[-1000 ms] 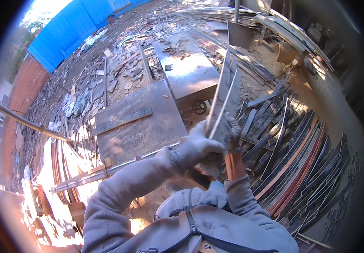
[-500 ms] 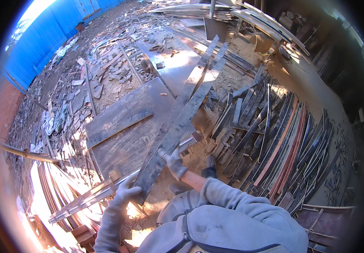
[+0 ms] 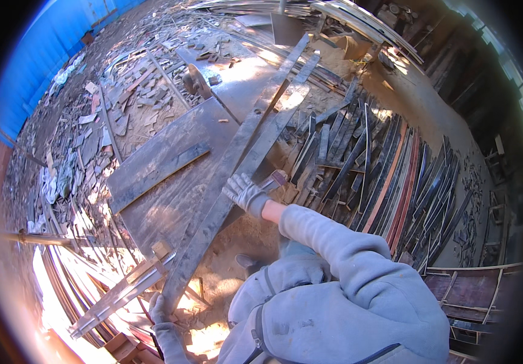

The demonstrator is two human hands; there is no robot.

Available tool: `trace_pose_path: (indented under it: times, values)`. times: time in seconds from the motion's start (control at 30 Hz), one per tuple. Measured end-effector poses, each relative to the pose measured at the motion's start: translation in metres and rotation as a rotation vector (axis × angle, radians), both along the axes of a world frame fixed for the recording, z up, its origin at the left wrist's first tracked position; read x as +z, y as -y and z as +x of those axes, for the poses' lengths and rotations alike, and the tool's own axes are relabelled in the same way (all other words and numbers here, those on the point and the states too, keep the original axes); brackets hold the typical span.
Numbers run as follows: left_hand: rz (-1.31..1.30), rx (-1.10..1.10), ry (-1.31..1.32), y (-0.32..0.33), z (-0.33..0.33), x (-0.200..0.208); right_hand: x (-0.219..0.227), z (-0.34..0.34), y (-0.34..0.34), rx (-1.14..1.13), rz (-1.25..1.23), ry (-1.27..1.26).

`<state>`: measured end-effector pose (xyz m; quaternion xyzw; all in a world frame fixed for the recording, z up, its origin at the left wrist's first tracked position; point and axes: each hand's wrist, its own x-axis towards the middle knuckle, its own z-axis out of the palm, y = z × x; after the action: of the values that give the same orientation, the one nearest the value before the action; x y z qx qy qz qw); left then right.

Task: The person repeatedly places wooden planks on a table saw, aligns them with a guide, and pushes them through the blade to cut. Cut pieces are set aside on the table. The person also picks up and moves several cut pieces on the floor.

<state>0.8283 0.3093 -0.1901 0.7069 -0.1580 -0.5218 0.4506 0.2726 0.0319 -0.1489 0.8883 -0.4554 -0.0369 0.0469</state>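
Note:
A long dark plank slants across the metal worktable, its near end hanging past the table's near edge. At that near end my left hand, in a grey glove, is closed on the board; part of its fingers is hidden. My right hand, also gloved, lies with fingers stretched out on the plank's right edge, midway along. Close beside it at the far end runs a second long dark plank. A shorter board rests on the table to the left.
A metal rail with a wooden block crosses the table's near left. To the right lie stacked dark and red strips. Wood scraps cover the ground beyond, up to a blue metal fence. A round blade-like part stands at the table's far side.
My left hand has moved nearer and left, with the plank's near end. My right hand has slid farther up the plank, and its fingers have spread out. The view has shifted slightly.

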Motion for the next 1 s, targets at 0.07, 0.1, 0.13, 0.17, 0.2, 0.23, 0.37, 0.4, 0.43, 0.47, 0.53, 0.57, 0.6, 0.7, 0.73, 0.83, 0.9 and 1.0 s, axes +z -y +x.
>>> trace_pose_path:
  times: [0.07, 0.1, 0.13, 0.17, 0.2, 0.23, 0.37, 0.4, 0.43, 0.47, 0.53, 0.57, 0.6, 0.7, 0.73, 0.83, 0.9, 1.0]
  values:
    - [-0.060, 0.064, -0.042, 0.002, -0.006, -0.010, -0.008, -0.002, 0.024, 0.092, 0.015, -0.101]
    - [-0.042, 0.129, -0.093, 0.002, -0.009, -0.014, -0.010, -0.003, 0.034, 0.121, 0.017, -0.044]
    - [0.045, 0.249, -0.107, 0.003, -0.011, -0.018, -0.009, -0.003, 0.042, 0.147, 0.087, -0.043]
    - [0.038, 0.261, -0.190, 0.001, -0.012, -0.021, -0.006, -0.003, 0.047, 0.168, 0.068, -0.016]
    - [0.035, 0.313, -0.284, 0.000, -0.012, -0.024, -0.002, -0.003, 0.050, 0.232, 0.111, -0.008]
    - [-0.088, 0.311, -0.271, -0.006, -0.011, -0.025, 0.006, -0.003, 0.052, 0.280, 0.076, 0.041]
    - [-0.134, 0.604, -0.173, -0.022, -0.007, -0.032, 0.056, 0.003, 0.066, 0.432, -0.061, -0.025]
    - [-0.248, 0.373, -0.318, -0.022, -0.005, -0.033, 0.075, 0.008, 0.075, 0.432, -0.023, -0.022]
    - [-0.102, 0.425, -0.042, -0.024, -0.011, -0.037, 0.097, 0.011, 0.085, 0.423, -0.110, -0.025]
    - [-0.023, 0.445, -0.028, -0.023, -0.013, -0.038, 0.124, 0.016, 0.103, 0.434, -0.155, 0.112]
    - [-0.112, 0.268, 0.081, -0.021, -0.028, -0.041, 0.180, 0.020, 0.134, 0.406, -0.370, 0.376]
    - [-0.104, 0.102, 0.387, -0.022, -0.040, -0.042, 0.210, 0.021, 0.155, 0.401, -0.456, 0.549]
    - [0.081, 0.242, 0.262, -0.025, -0.048, -0.040, 0.240, 0.019, 0.177, 0.388, -0.578, 0.678]
    - [-0.164, 0.368, 0.196, -0.030, -0.073, -0.039, 0.307, -0.017, 0.222, 0.095, -0.540, 0.664]
    - [-0.268, 0.396, 0.088, -0.031, -0.075, -0.039, 0.318, -0.032, 0.233, 0.037, -0.498, 0.620]
    - [-0.351, 0.416, -0.022, -0.032, -0.075, -0.047, 0.334, -0.078, 0.257, -0.156, -0.441, 0.517]
    - [-0.306, 0.418, -0.043, -0.028, -0.071, -0.053, 0.340, -0.104, 0.268, -0.215, -0.429, 0.492]
    - [-0.166, 0.468, 0.033, -0.018, -0.074, -0.049, 0.351, -0.133, 0.279, -0.267, -0.407, 0.459]
